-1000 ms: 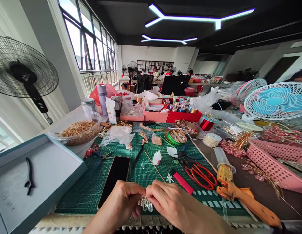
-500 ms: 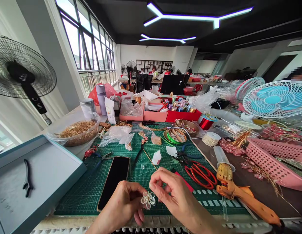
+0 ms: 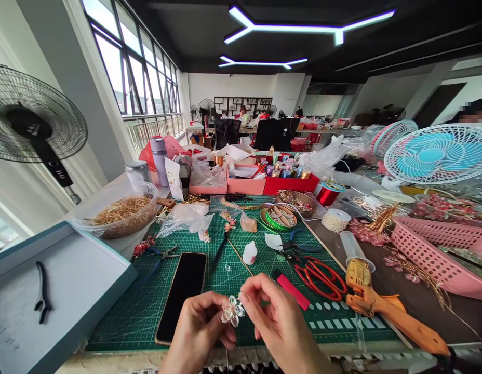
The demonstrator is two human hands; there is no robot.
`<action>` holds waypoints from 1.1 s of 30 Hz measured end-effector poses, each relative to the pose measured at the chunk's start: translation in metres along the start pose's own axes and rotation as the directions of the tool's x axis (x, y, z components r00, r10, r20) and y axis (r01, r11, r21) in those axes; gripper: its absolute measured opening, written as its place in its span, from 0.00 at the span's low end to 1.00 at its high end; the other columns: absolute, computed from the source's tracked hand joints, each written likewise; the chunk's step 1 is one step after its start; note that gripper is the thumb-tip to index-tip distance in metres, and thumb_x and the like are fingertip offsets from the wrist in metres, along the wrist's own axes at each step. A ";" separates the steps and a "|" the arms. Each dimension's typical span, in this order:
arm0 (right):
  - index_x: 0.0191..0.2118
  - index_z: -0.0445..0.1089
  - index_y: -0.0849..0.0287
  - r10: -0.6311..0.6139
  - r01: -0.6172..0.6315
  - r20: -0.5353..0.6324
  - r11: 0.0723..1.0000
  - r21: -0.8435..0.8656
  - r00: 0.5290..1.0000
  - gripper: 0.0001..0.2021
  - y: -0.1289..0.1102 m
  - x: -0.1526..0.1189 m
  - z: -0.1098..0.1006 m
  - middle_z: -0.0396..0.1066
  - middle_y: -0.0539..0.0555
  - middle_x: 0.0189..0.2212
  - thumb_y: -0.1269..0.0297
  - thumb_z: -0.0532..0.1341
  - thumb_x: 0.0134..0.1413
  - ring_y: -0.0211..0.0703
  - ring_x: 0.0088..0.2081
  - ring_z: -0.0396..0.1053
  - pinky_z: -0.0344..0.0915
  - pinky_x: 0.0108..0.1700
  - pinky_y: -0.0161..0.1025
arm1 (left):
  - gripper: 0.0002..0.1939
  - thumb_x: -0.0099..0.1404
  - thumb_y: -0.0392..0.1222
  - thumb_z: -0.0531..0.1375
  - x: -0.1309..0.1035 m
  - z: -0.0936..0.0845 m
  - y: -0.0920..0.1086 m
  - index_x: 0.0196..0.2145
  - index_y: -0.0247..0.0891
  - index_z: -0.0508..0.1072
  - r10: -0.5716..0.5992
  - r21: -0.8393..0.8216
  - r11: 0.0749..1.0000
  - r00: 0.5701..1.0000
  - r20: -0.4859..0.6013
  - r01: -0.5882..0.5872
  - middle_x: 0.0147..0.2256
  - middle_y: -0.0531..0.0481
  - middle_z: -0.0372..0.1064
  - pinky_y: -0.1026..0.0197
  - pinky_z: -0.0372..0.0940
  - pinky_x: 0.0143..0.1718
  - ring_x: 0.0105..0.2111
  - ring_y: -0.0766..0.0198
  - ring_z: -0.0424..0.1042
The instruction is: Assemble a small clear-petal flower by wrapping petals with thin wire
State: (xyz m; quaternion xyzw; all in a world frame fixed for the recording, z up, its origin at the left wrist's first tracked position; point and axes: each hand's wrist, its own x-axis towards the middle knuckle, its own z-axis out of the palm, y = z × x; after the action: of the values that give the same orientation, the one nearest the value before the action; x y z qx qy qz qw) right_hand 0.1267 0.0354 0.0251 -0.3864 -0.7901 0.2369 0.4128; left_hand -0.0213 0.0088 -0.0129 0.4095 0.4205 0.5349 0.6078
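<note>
Over the front of the green cutting mat (image 3: 128, 311), my left hand (image 3: 200, 324) pinches a flower of clear petals (image 3: 233, 310) between thumb and fingers. My right hand (image 3: 278, 317) is closed, with thumb and forefinger pressed together at the flower's upper right petal. Behind the hands stand a small white bottle (image 3: 250, 253) and a thin gold stem (image 3: 239, 253) lying flat. One loose clear petal (image 3: 227, 268) rests on the mat. Beside my left hand lies a black phone (image 3: 182, 296); a red strip (image 3: 293, 292) lies behind my right hand.
Right of my hands lie red-handled scissors (image 3: 322, 278), blue-handled pliers (image 3: 303, 244) and an orange glue gun (image 3: 381, 304). A pale blue box lid (image 3: 77, 306) and a tub of gold stems (image 3: 120, 213) are on the left. A pink basket (image 3: 412, 244) stands at right.
The flower has turned so its petals face me more. My right thumb and forefinger have come down and left to its petal. The view has shifted slightly.
</note>
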 end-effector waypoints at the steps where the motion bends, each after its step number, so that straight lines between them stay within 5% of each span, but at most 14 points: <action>1: 0.27 0.63 0.58 -0.080 0.078 -0.067 0.997 -0.028 0.995 0.08 0.001 -0.004 0.001 0.64 0.48 0.21 0.67 0.53 0.57 0.33 0.20 0.63 0.61 0.21 0.29 | 0.12 0.53 0.46 0.66 0.000 0.000 -0.002 0.24 0.33 0.73 0.014 -0.046 0.999 1.000 -0.018 -0.015 0.16 0.52 0.70 0.66 0.66 0.19 0.16 0.69 0.67; 5: 0.32 0.65 0.58 -0.321 0.290 -0.211 0.942 -0.166 0.923 0.03 0.006 -0.017 0.009 0.65 0.49 0.24 0.72 0.58 0.50 0.29 0.15 0.57 0.60 0.17 0.28 | 0.10 0.52 0.45 0.67 0.001 -0.001 -0.008 0.25 0.34 0.75 0.073 -0.135 0.987 0.994 -0.076 -0.083 0.17 0.53 0.71 0.67 0.67 0.21 0.17 0.69 0.68; 10: 0.32 0.66 0.57 -0.279 0.243 -0.296 0.958 -0.152 0.914 0.04 0.011 -0.021 0.027 0.66 0.49 0.25 0.73 0.58 0.51 0.29 0.15 0.56 0.59 0.16 0.29 | 0.03 0.53 0.40 0.66 -0.001 0.001 -0.015 0.27 0.40 0.78 0.199 -0.087 0.974 0.972 -0.125 -0.210 0.20 0.54 0.73 0.70 0.66 0.25 0.20 0.70 0.69; 14: 0.32 0.66 0.57 -0.255 0.213 -0.319 0.964 -0.161 0.913 0.04 0.011 -0.022 0.035 0.65 0.48 0.23 0.73 0.56 0.53 0.30 0.15 0.56 0.56 0.14 0.29 | 0.04 0.49 0.41 0.68 -0.005 0.010 -0.014 0.25 0.41 0.79 0.265 -0.073 0.953 0.925 -0.274 -0.295 0.21 0.54 0.74 0.72 0.64 0.24 0.19 0.71 0.68; 21: 0.29 0.64 0.56 -0.340 0.239 -0.334 0.921 -0.308 0.879 0.07 0.008 -0.020 0.039 0.65 0.48 0.22 0.75 0.54 0.51 0.30 0.14 0.54 0.52 0.16 0.31 | 0.08 0.43 0.42 0.71 -0.007 0.016 -0.006 0.22 0.39 0.78 0.245 -0.069 0.955 0.900 -0.359 -0.288 0.22 0.52 0.76 0.71 0.66 0.26 0.22 0.67 0.71; 29: 0.21 0.57 0.56 0.011 0.003 -0.281 0.999 0.049 0.960 0.09 0.005 -0.022 0.049 0.52 0.44 0.18 0.69 0.55 0.49 0.30 0.15 0.50 0.44 0.13 0.30 | 0.10 0.41 0.46 0.71 -0.007 0.021 -0.012 0.22 0.40 0.78 0.205 -0.153 0.945 0.887 -0.414 -0.290 0.20 0.53 0.75 0.73 0.64 0.25 0.21 0.69 0.70; 33: 0.28 0.62 0.57 0.003 0.026 -0.342 0.996 0.080 0.940 0.03 0.004 -0.023 0.045 0.56 0.45 0.21 0.67 0.56 0.51 0.30 0.17 0.55 0.52 0.13 0.27 | 0.09 0.43 0.46 0.70 -0.007 0.023 -0.015 0.23 0.41 0.78 0.242 -0.113 0.941 0.867 -0.437 -0.319 0.20 0.54 0.75 0.71 0.66 0.25 0.20 0.69 0.69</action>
State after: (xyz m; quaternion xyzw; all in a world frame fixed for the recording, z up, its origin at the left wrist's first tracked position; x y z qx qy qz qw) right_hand 0.0985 0.0168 -0.0126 -0.3993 -0.6980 0.1966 0.5610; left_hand 0.0042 -0.0003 -0.0195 0.2857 0.4258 0.7286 0.4541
